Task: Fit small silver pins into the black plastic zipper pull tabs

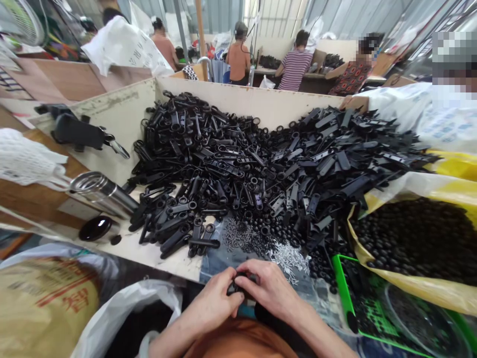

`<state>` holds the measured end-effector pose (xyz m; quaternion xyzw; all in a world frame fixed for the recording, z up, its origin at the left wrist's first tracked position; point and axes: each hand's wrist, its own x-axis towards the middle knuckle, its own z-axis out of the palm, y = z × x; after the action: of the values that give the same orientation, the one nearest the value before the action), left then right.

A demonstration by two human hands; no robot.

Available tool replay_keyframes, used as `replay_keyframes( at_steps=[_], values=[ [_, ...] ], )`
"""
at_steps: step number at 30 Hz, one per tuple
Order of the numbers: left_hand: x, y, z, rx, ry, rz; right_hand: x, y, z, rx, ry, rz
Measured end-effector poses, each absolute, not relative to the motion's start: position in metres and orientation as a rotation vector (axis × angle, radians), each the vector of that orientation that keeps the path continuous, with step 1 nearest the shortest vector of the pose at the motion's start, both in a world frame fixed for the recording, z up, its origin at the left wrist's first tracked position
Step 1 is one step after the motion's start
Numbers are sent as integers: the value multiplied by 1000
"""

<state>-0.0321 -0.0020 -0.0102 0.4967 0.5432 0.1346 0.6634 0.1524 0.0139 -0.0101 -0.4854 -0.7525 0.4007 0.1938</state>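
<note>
My left hand (214, 298) and my right hand (269, 288) meet at the table's near edge, both closed on one small black plastic part (238, 283). Fingers cover most of it, so its exact kind does not show. Just beyond lie a heap of silver pins or screws (289, 257), a patch of small grey metal pieces (236, 234) and small round black pieces (286, 229). Behind them rises a large pile of long black plastic parts with ring ends (212, 144). Flatter black pieces (335, 144) make up its right side.
A steel flask (108, 194) and its dark lid (97, 228) stand at left, below a phone holder (80, 132). At right are a yellow bag of black balls (417, 238) and a green basket (345, 283). A white sack (112, 303) stands lower left. Several people work behind.
</note>
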Motion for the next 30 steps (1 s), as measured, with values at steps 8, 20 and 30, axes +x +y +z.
replay_keyframes(
  at_steps=[8, 20, 30],
  values=[
    [-25, 0, -13, 999, 1189, 328, 146, 15, -10, -1467, -2166, 991],
    [-39, 4, -24, 975, 1366, 486, 192, 2, -22, -1572, -1817, 925],
    [-35, 21, -19, 1431, 1805, 646, 171, 14, -40, -1583, -2154, 610]
  ],
)
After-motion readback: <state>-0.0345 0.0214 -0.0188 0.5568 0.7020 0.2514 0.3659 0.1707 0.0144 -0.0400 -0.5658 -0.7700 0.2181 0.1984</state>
